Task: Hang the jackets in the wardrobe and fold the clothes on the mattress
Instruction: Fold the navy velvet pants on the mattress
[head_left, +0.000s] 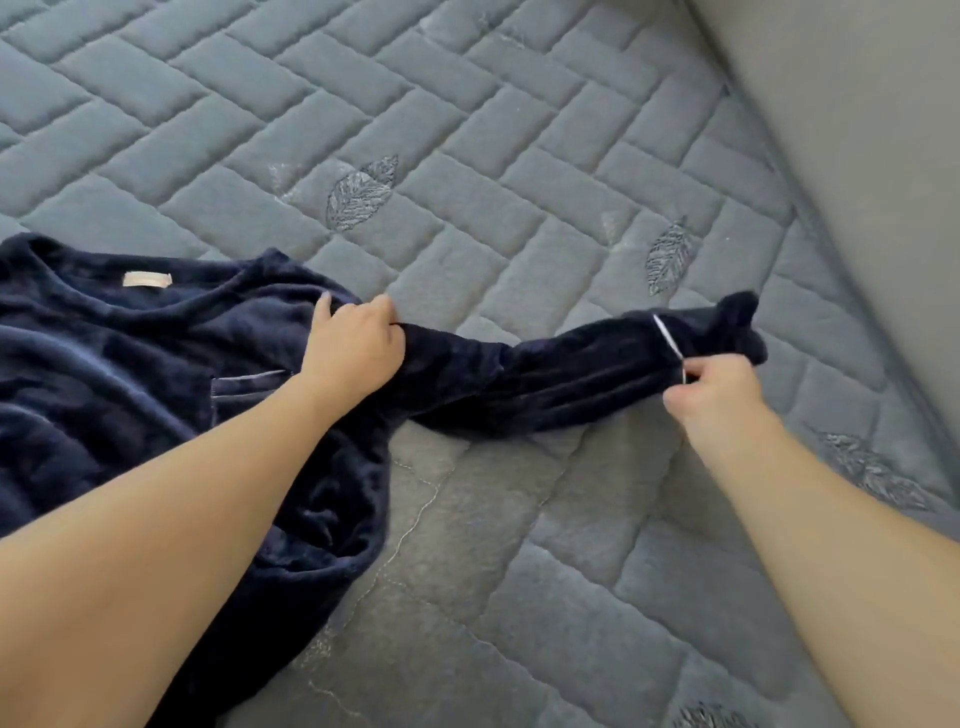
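Note:
A dark navy fleece top (130, 374) lies on the grey quilted mattress (467, 130), its body at the left with a pale label at the neckline. One sleeve (571, 374) stretches out to the right. My left hand (353, 343) grips the fabric at the shoulder end of that sleeve. Near the cuff, where a thin white piping line shows, my right hand (717, 389) pinches the sleeve. The lower part of the top is hidden under my left forearm.
The mattress has a brick-pattern quilt with embroidered leaves (358, 192). A plain beige wall or headboard (857, 130) borders its right edge. No wardrobe or jackets are in view.

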